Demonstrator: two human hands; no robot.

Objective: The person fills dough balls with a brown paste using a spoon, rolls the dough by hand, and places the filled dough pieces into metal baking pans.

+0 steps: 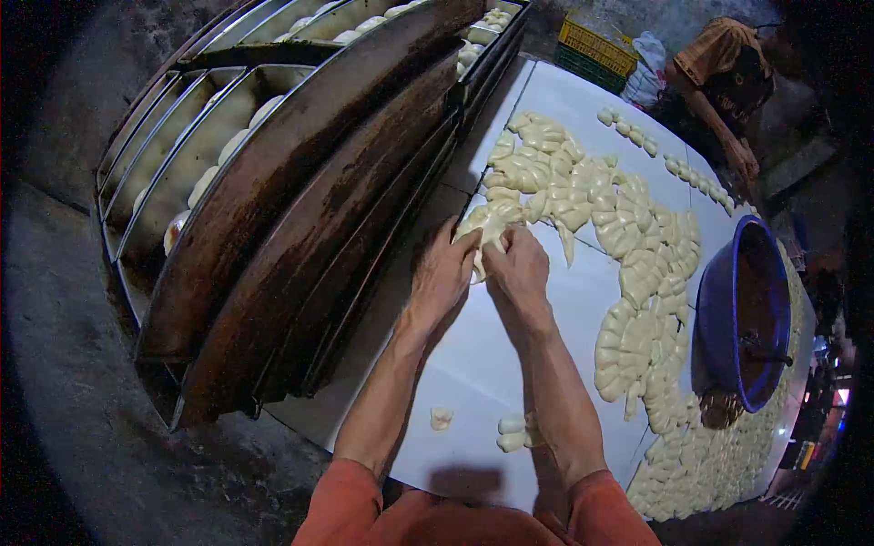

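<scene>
Both hands are at the table's left edge, working on pale dough (pixel 493 217) from its near side. My left hand (pixel 443 270) has its fingers curled onto the dough. Beside it, my right hand (pixel 521 267) is closed, its thumb and fingers pinching the same dough. A small flap of dough hangs between the two hands; the fingertips are partly hidden. From there a broad mass of glossy, overlapping dough pieces (pixel 628 227) spreads to the right. Nearer me lie a small flat dough scrap (pixel 441 419) and a few rounded dough pieces (pixel 512 433) by my right forearm.
Stacked dark trays (pixel 300 218) with dough balls in them stand close on the left. A blue basin (pixel 728 309) sits on the white table (pixel 464 364) at the right, with more dough around it. Across the table is another person (pixel 724 91), near yellow and green crates (pixel 596 47).
</scene>
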